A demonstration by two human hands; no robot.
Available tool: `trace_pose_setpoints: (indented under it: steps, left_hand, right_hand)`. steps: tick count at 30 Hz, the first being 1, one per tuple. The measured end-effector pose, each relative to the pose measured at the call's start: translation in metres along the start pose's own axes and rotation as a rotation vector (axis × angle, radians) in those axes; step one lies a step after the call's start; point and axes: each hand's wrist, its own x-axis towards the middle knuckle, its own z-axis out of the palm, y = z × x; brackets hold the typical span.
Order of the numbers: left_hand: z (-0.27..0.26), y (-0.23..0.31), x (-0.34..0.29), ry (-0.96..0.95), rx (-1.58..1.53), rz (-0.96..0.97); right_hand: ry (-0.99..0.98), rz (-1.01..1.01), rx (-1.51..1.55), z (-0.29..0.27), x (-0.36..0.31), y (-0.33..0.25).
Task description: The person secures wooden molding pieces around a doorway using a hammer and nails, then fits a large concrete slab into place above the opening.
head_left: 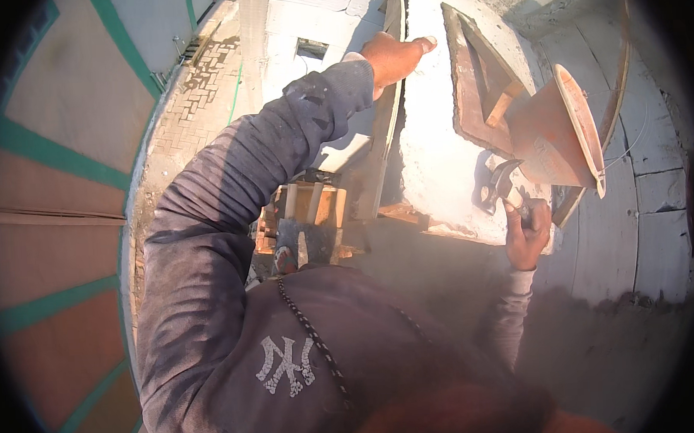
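Note:
My left hand (393, 61) reaches far forward and grips the edge of a wooden board (390, 129) that runs along a white, sunlit surface. Its thumb lies out over the white surface (430, 128); part of the fingers is hidden. In my right hand (527, 236) is a hammer (502, 180) with a dark, curved head, held close to the head just above the white surface's near end. The hammer's shadow falls beside it. Just beyond that hand sits a reddish-brown bucket (549, 134), next to a wood-framed recess (473, 95) with a small wooden block (505, 105).
Stacked wooden pieces (312, 206) lie below my left forearm. Pale block walls (606, 213) rise at the right, with a thin curved wire near the bucket. A brown panelled surface with green strips (58, 152) and brick paving (202, 87) are at the left. Dust hazes the lower right.

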Motion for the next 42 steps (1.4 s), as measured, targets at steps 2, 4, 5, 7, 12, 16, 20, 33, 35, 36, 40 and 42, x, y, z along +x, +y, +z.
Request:
trace_pose_setpoints:
  steps: [2, 4, 5, 7, 12, 16, 20, 33, 35, 36, 40, 42]
  left_hand:
    - [0.012, -0.016, 0.004, -0.055, -0.028, -0.047]
    - [0.021, -0.03, -0.007, -0.094, -0.08, -0.142]
    - [0.023, -0.041, -0.004, -0.104, -0.139, -0.123]
    - [0.025, -0.066, 0.008, -0.123, -0.263, -0.089]
    - [0.024, -0.085, 0.012, -0.138, -0.287, 0.018]
    - [0.014, -0.07, -0.002, -0.073, -0.069, -0.085]
    - [0.009, -0.069, -0.01, 0.007, -0.024, -0.018]
    - [-0.025, -0.076, 0.011, -0.161, 0.25, 0.359]
    - [-0.029, -0.083, 0.014, -0.153, 0.301, 0.386]
    - [-0.031, -0.084, 0.018, -0.163, 0.32, 0.392]
    - [-0.029, -0.073, 0.003, -0.144, 0.366, 0.317]
    - [-0.021, -0.063, -0.008, -0.148, 0.363, 0.184]
  right_hand:
    - [0.015, -0.013, -0.012, -0.001, 0.0, -0.001]
    - [0.019, 0.008, -0.016, -0.004, -0.004, 0.0]
    - [0.015, 0.006, -0.012, -0.004, -0.004, -0.002]
    - [0.023, -0.007, -0.001, -0.003, -0.002, -0.002]
    - [0.024, -0.016, -0.01, -0.002, -0.007, 0.0]
    - [0.023, -0.02, -0.029, -0.001, -0.009, 0.003]
    - [0.014, -0.004, -0.013, 0.0, -0.008, 0.005]
    - [-0.016, 0.011, 0.001, -0.005, -0.006, 0.007]
    - [-0.006, -0.001, 0.002, -0.003, -0.006, 0.007]
    - [0.001, -0.012, -0.031, -0.003, -0.004, 0.007]
    - [-0.013, 0.007, 0.004, -0.002, -0.004, 0.004]
    - [-0.001, 0.006, -0.009, -0.001, -0.007, 0.005]
